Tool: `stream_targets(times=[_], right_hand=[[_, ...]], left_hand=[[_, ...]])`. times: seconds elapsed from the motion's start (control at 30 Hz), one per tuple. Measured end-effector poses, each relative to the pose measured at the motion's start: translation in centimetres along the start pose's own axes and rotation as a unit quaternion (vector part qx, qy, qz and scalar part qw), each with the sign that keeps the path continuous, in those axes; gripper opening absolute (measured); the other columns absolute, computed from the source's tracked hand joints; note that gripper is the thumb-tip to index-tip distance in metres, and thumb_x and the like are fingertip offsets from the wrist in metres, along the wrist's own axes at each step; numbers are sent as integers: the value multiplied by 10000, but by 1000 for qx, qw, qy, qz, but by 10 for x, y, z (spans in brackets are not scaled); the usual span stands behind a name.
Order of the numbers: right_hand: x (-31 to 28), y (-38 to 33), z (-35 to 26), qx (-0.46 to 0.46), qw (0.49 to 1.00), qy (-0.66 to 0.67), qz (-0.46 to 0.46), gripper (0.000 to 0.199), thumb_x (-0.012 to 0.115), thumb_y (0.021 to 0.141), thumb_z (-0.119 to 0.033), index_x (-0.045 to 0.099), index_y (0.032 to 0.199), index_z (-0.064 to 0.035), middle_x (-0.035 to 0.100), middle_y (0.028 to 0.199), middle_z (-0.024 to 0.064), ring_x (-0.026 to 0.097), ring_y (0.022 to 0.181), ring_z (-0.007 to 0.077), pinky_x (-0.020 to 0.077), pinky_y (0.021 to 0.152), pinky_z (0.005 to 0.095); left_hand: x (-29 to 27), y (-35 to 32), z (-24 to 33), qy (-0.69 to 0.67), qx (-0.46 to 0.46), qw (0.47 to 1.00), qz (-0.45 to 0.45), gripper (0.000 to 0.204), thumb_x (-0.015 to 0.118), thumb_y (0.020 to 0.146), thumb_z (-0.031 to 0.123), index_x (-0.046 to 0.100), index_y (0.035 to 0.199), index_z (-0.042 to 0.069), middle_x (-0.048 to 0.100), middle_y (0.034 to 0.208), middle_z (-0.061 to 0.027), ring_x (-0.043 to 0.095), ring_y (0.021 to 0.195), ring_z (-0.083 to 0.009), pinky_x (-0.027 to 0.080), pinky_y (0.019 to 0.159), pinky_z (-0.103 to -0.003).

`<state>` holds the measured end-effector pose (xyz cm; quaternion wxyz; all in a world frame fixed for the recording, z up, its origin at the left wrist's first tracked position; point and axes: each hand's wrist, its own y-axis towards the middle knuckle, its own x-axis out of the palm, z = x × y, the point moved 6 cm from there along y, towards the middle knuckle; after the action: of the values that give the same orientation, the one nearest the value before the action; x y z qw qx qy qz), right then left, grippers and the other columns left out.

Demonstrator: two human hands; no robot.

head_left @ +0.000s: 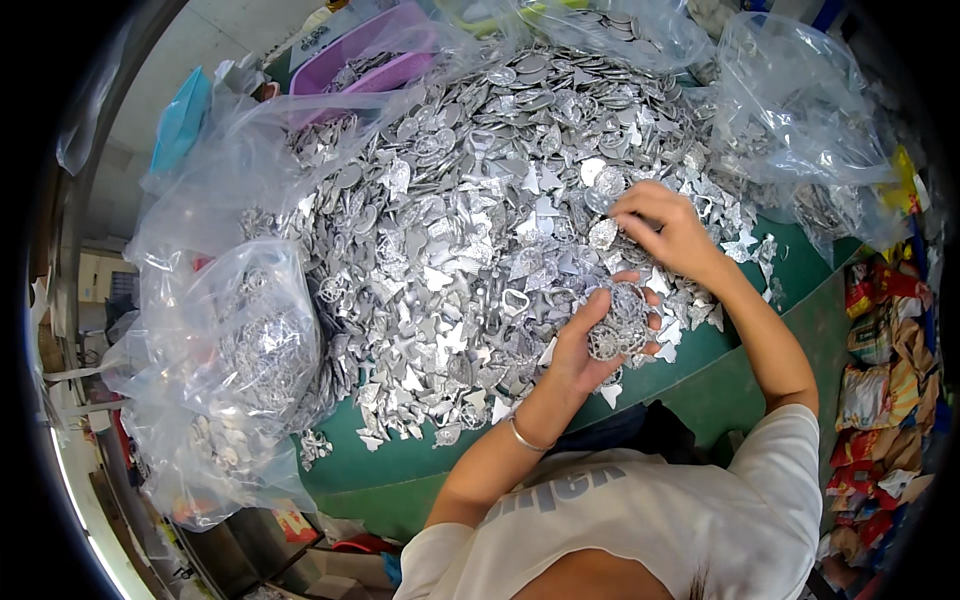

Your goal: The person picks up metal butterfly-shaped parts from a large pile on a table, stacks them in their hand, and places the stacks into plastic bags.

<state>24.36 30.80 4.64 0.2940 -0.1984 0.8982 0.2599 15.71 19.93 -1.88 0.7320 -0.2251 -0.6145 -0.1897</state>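
A broad heap of small silver metal charms (440, 240) covers the green table. My left hand (585, 345), with a bracelet at the wrist, is cupped palm up at the heap's near right edge. It holds a bunch of round, openwork silver charms (622, 322). Above and to its right, my right hand (668, 230) reaches over the heap, thumb and fingers bent together. A rounded, leaf-like silver charm (603, 234) shows at its fingertips, seemingly pinched there. Flat round silver discs (593, 171) lie just beyond those fingers.
Clear plastic bags with silver pieces lie at the left (270, 330) and far right (800, 100). A purple bin (410, 68) stands at the back left, near a light-blue plastic item (182, 120). Colourful packets (870, 390) are stacked at the right. The green table edge (400, 490) runs before me.
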Motion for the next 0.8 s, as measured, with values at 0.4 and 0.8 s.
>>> stream_targets(times=[0.4,0.8], right_hand=[[14,50,37,2,947,-318,33,215,687,682,-177,628,855,-65,542,856,52,475,898,238,331,769,362],[-2,37,29,-27,981,-180,70,187,670,692,-99,505,769,-58,536,740,67,489,792,244,305,779,349]], left_hand=[[-2,2,-1,1,6,1000,-16,445,497,873,325,393,1222,70,525,1080,-171,562,935,-285,530,738,-449],[-7,2,-3,15,3,1000,20,428,514,860,327,424,1206,92,506,1082,-189,529,925,-315,499,734,-469]])
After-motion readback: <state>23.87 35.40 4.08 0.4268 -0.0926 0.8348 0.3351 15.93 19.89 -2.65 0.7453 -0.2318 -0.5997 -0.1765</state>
